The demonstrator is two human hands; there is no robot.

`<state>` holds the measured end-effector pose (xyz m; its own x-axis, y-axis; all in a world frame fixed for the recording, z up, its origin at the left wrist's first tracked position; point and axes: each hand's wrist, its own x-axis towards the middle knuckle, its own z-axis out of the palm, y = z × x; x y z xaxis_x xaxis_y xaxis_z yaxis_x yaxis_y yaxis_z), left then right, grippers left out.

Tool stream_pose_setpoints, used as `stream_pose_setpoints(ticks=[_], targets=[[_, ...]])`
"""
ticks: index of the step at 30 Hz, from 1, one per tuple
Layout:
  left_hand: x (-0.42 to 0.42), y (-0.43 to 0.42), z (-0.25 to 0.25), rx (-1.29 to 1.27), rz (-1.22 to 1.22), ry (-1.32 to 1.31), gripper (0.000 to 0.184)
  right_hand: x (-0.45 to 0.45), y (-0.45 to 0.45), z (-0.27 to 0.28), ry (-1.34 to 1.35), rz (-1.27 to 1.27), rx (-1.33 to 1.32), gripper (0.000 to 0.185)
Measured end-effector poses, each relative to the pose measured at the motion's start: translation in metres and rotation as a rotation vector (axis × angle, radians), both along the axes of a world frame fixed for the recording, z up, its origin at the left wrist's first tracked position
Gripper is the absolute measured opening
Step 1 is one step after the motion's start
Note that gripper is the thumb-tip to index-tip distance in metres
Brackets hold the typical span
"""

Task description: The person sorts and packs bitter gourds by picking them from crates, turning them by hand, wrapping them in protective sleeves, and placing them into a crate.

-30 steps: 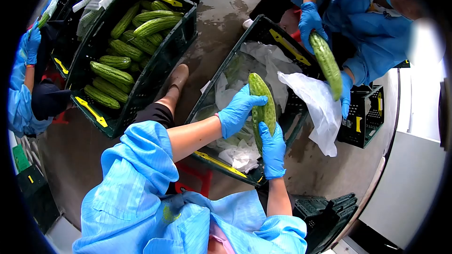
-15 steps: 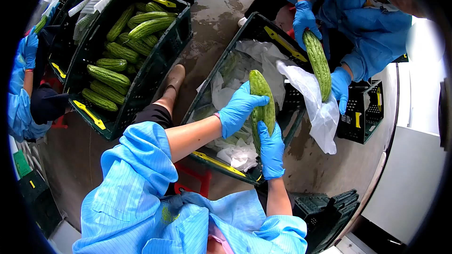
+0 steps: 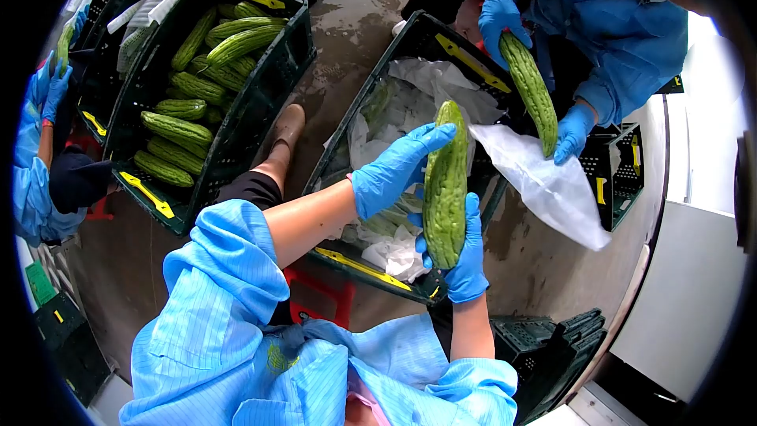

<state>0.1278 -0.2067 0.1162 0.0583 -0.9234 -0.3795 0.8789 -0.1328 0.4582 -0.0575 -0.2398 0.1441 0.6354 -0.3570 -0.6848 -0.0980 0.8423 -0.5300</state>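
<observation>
A large green bitter melon is held upright between my gloved hands, its face turned up to me. My left hand pinches its upper part, the fingers lying over the top left side. Lower down, my right hand supports the melon from behind and the right, with fingertips showing on its left edge. Below both hands stands a dark green crate, lined with crumpled white wrapping and holding wrapped produce, partly hidden by my arms.
A crate of several bitter melons stands at left. Across from me a co-worker's gloved hands hold another bitter melon and a white sheet. Folded crates lie lower right; another person works far left.
The melon in my hands has turned and risen slightly, showing more of its face. My left hand has slid toward its tip. The co-worker's white sheet has swung right.
</observation>
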Motion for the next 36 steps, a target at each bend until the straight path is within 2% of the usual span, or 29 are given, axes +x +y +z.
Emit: stream_pose_setpoints(ticks=[3,6,9,15,18,20,22,23,26,27,30,34,35,36], targets=[[-0.001,0.002,0.001,0.033,-0.097,0.042,0.065,-0.001,0.004,-0.001,-0.189,-0.041,0.294,0.078],[0.000,0.003,0.005,0.000,-0.097,0.051,0.072,-0.004,0.006,-0.012,-0.314,-0.006,0.357,0.076],[0.003,0.005,0.009,-0.030,-0.058,0.072,0.073,-0.001,-0.001,-0.012,-0.327,0.035,0.382,0.072],[0.011,0.009,0.003,-0.034,-0.007,0.107,0.070,0.027,0.013,-0.004,-0.105,-0.226,0.352,0.070],[0.015,0.012,0.005,0.074,0.038,0.115,0.065,0.023,0.002,-0.007,-0.170,0.084,0.279,0.071],[0.016,0.012,0.001,0.132,0.106,0.103,0.058,0.024,-0.001,-0.009,-0.014,0.180,0.114,0.074],[0.018,0.010,-0.007,0.152,0.193,0.051,0.050,0.025,-0.001,-0.019,0.218,0.147,-0.187,0.077],[0.020,0.010,-0.011,0.189,0.239,0.033,0.041,0.020,-0.006,-0.021,0.123,0.185,-0.217,0.071],[0.024,0.008,-0.023,0.227,0.340,0.038,0.040,0.029,0.008,-0.017,0.277,0.130,-0.585,0.066],[0.026,0.011,-0.021,0.203,0.324,0.061,0.039,0.032,0.010,-0.014,0.261,0.141,-0.610,0.062],[0.024,0.012,-0.014,0.176,0.381,0.127,0.038,0.029,0.011,-0.023,0.277,0.132,-0.562,0.054],[0.025,0.008,-0.020,0.132,0.324,0.172,0.039,0.028,0.002,-0.002,0.227,0.119,-0.220,0.063],[0.026,0.009,-0.020,0.091,0.284,0.184,0.039,0.026,0.002,-0.003,0.239,0.097,-0.168,0.076],[0.027,0.009,-0.014,0.049,0.245,0.195,0.039,0.023,-0.001,-0.005,0.084,0.078,-0.034,0.079]])
